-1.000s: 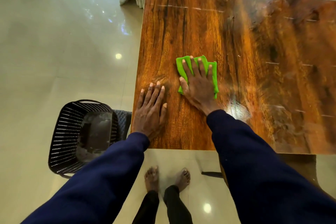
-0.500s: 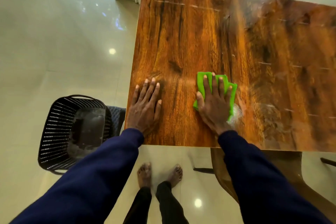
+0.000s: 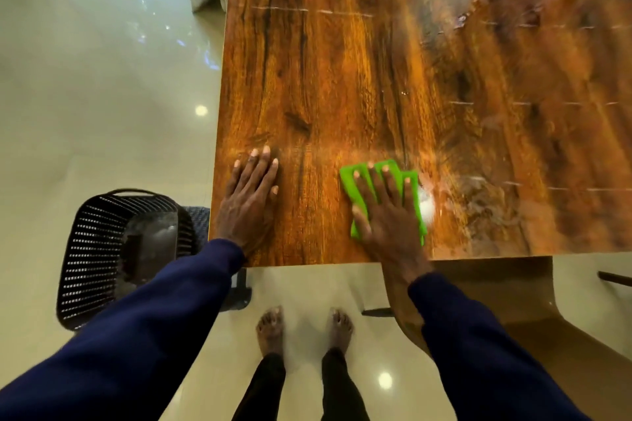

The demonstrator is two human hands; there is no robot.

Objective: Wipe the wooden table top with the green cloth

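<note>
The right hand (image 3: 386,215) lies flat on the cloth (image 3: 355,186), palm down, its fingers (image 3: 383,178) spread and straight, so its grip is not closed around anything; it presses the cloth onto the tabletop (image 3: 393,79). The cloth is bright green, folded, and sits close to the near edge of the tabletop, a little right of the person's middle line. Its far edge and left side show past the fingertips; the rest is under the hand. Just right of the cloth a pale, wet-looking smear (image 3: 427,205) shines on the wood.

The left hand (image 3: 249,202) rests palm down on the bare wood near the near-left corner, fingers extended and only slightly apart, holding nothing. It is well apart from the cloth.

Both arms wear dark blue sleeves (image 3: 154,325). Below the table edge, 2 bare feet (image 3: 270,328) stand on a glossy pale floor (image 3: 85,96). A black perforated basket (image 3: 102,249) stands on the floor to the left of the table.
</note>
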